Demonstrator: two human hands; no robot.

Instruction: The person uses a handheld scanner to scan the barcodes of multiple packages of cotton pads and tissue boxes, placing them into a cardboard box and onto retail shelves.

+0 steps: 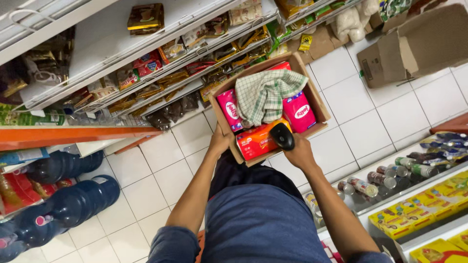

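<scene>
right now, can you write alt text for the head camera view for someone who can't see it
Seen from above, a person carries an open cardboard box of pink and orange packets and a checked cloth down a shop aisle. The left hand grips the box's edge; the right hand supports it, holding a black handheld scanner.

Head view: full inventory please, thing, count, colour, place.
Cardboard box: one, brown, held at centre.
Cloth: one, green-white check, on top in box.
Packs: two pink, one orange, in box.
Scanner: one, black, at box's near edge.
Water jugs: several, dark blue, floor lower left.
Empty carton: one, brown, floor upper right.
Snack packets: many, mixed, shelves upper left.
Yellow boxes: several, shelf lower right.
Left hand: grips box side.
Right hand: holds scanner and box edge.
</scene>
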